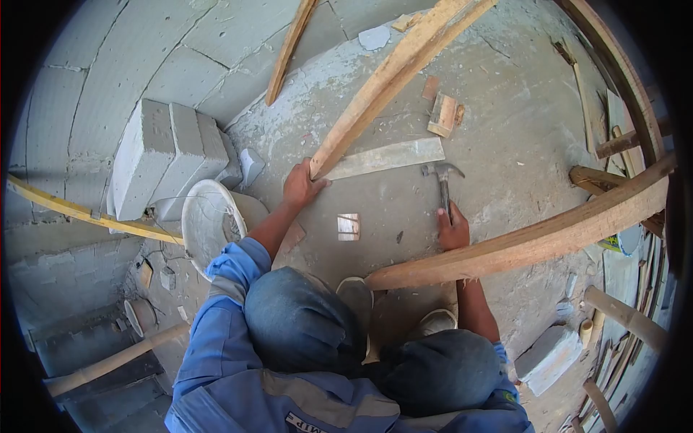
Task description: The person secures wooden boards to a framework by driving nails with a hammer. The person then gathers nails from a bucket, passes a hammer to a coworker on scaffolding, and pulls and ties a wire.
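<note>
My left hand (302, 185) is closed round the lower end of a long wooden beam (382, 90) that slants up to the right. My right hand (454, 231) grips the handle of a claw hammer (444, 180), its head pointing away from me. Across my right forearm, nearer the camera, passes a second wooden beam (534, 242), whose end lies by my shoe (355, 299). A flat pale board (386, 159) rests on the floor between the first beam and the hammer. Just left of the hammer handle is a small light-coloured piece (348, 226) on the floor.
To the left stand a white bucket (191, 224) and stacked grey blocks (144, 159) against a block wall (130, 50). A yellow bar (86, 212) reaches the bucket. Small wood scraps (442, 115) lie ahead; a block (550, 355) and poles (624, 315) are at right.
</note>
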